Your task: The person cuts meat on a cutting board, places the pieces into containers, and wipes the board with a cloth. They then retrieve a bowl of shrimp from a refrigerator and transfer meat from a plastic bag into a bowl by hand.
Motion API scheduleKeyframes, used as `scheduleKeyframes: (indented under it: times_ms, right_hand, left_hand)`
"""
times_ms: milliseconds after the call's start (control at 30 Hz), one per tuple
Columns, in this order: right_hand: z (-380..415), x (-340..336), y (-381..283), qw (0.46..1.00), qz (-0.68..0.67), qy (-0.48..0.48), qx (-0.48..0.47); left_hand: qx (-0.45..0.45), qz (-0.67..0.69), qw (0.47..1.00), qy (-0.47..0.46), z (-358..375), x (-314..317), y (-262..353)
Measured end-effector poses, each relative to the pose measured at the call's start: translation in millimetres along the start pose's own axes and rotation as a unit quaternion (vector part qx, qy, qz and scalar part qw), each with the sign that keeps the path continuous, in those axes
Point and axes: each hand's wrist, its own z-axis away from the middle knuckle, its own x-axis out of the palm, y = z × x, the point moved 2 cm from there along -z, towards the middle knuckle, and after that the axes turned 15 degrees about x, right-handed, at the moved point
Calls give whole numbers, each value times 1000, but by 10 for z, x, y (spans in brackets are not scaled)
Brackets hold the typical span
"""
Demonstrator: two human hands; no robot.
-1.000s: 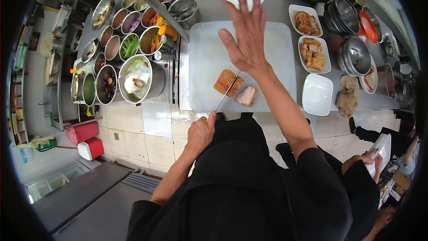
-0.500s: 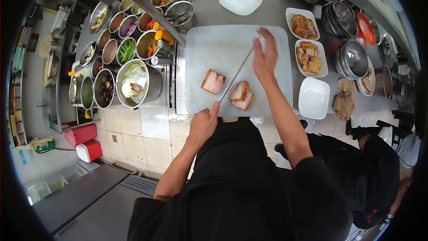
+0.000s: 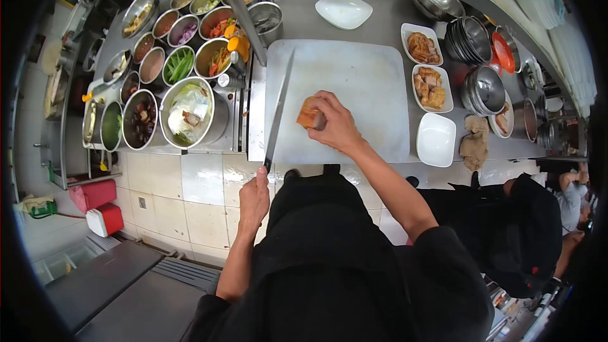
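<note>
My left hand [image 3: 254,201] is wrapped round the black handle of a long knife [image 3: 277,114], whose narrow blade points away along the left side of the white cutting board [image 3: 367,76]. Near the board's middle, my right hand [image 3: 334,123] grips chunks of roast pork belly [image 3: 310,115] with browned, crisp-looking skin. The fingers curl over the top and right of the meat and hide part of it. A small gap of board lies between blade and pork.
White dishes with cut roast pork [image 3: 432,88] and a bare white dish [image 3: 436,140] stand right of the board, beside a brown cloth [image 3: 474,142]. Metal pots of ingredients [image 3: 189,114] crowd the left. Another white dish [image 3: 344,9] sits behind. A person in black [image 3: 506,234] is at my right.
My right hand has come down from the upper board and gathered the pork pieces together. The knife has swung left, from slanting between the pieces to nearly upright along the board's left side.
</note>
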Motion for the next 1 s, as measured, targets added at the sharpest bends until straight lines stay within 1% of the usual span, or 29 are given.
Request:
scheduleKeyframes:
  times_ms: [33,67,100,133,167,200,233,300,333,400,500,633,700,833,933,1000]
  right_hand:
    - [56,-23,44,1000,9,-4,0]
    - [107,-46,93,999,28,31,-24]
    - [155,-59,112,995,46,68,-48]
    - [195,-56,123,995,51,69,-47]
    - [231,-59,134,997,14,70,-29]
    - [260,-55,150,997,-25,71,-11]
    - [278,-21,174,997,-22,74,-8]
    - [293,50,215,991,-28,125,-42]
    - [302,76,225,991,-28,126,-43]
    - [342,117,218,986,-22,164,-35]
    - [345,110,190,981,-10,186,-53]
    - [325,111,229,979,-11,191,-72]
    - [307,114,232,974,4,202,-106]
    - [308,75,180,976,21,189,-107]
    - [321,59,155,980,13,179,-88]
    - [289,45,157,974,13,189,-128]
  left_hand:
    - [20,-2,1000,-15,3,31,-3]
    - [21,-5,999,-37,-15,71,-46]
    - [21,0,999,-40,-18,100,-72]
    - [43,-2,998,-49,-21,140,-73]
    - [66,-6,996,-59,-28,178,-60]
    - [70,4,996,-61,-14,182,6]
    - [71,5,995,-65,-13,187,38]
    - [87,-1,992,-87,-26,202,94]
    - [89,0,992,-87,-28,205,124]
    - [126,7,988,-90,-22,212,192]
    - [140,-6,985,-100,-36,237,274]
    - [138,-20,986,-91,-71,294,249]
    - [148,-36,985,-81,-61,311,223]
    - [134,-31,988,-71,-42,333,222]
    - [116,-20,991,-60,-27,347,198]
    - [104,-12,992,-73,-24,344,221]
